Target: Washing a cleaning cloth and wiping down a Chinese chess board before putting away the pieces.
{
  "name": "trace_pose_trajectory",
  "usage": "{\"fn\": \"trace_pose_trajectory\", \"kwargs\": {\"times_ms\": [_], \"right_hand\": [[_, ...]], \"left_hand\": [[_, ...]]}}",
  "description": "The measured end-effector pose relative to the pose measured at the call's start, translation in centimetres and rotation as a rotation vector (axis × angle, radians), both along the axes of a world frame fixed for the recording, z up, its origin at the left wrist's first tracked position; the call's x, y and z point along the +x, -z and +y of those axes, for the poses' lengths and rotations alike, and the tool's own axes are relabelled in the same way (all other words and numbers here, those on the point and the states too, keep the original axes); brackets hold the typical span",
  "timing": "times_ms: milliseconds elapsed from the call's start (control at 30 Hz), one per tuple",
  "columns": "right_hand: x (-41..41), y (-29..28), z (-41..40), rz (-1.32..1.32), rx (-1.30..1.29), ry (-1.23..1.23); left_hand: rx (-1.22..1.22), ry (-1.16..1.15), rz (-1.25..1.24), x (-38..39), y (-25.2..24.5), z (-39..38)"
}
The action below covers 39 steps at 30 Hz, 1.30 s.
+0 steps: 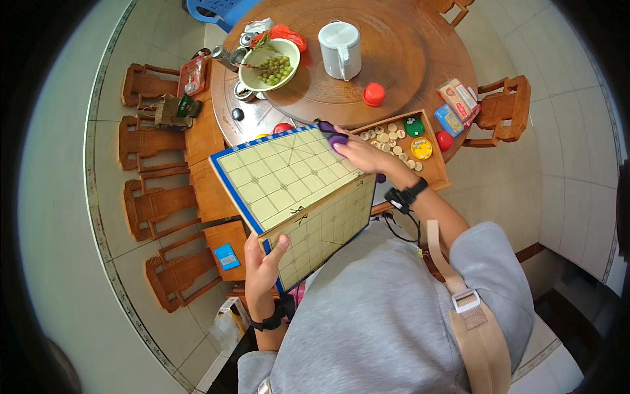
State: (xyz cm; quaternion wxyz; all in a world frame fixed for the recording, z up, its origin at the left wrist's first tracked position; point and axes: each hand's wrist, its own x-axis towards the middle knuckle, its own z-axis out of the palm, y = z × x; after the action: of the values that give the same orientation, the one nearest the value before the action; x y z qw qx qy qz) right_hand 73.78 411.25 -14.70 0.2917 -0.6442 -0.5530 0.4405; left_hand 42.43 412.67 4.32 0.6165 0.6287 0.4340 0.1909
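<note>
A folding Chinese chess board (295, 172), green-yellow with blue edging, is held partly folded and tilted in front of my body. My left hand (263, 261) grips its near left corner, thumb on the lower half. At the upper right corner, my right hand (362, 152) holds a purple and black cloth (338, 140) against the board; whether its hidden fingers also grip the board is unclear. Right of the board, a wooden tray (439, 167) holds round wooden chess pieces (384, 138), a green round container (413, 126) and a yellow one (421, 148) with dice.
On the round wooden table stand a bowl of grapes (295, 54), a lidded white pitcher (339, 54) and a red cup (374, 94). Packets (457, 101) lie near the right edge. Wooden chairs (152, 143) line the left; another chair (502, 111) stands at right.
</note>
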Motion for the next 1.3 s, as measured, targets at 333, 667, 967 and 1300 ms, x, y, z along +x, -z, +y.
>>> {"fn": "trace_pose_trajectory", "kwargs": {"times_ms": [333, 667, 967, 1300], "right_hand": [[-13.9, -15.0, -2.6, 0.117, 0.451, -0.162], [-15.1, -12.3, -5.8, -0.342, 0.54, 0.146], [-10.6, -7.8, -7.2, -0.448, 0.553, 0.416], [-23.9, -13.1, -3.4, -0.372, 0.642, 0.055]], "left_hand": [[0.377, 0.259, -0.048, -1.2, 5.5, 2.4], [-0.136, 0.001, -0.285, -4.6, 3.5, 3.2], [-0.099, -0.041, -0.348, -7.9, 2.5, 4.9], [-0.107, -0.217, -0.417, -9.6, 5.5, 5.4]]}}
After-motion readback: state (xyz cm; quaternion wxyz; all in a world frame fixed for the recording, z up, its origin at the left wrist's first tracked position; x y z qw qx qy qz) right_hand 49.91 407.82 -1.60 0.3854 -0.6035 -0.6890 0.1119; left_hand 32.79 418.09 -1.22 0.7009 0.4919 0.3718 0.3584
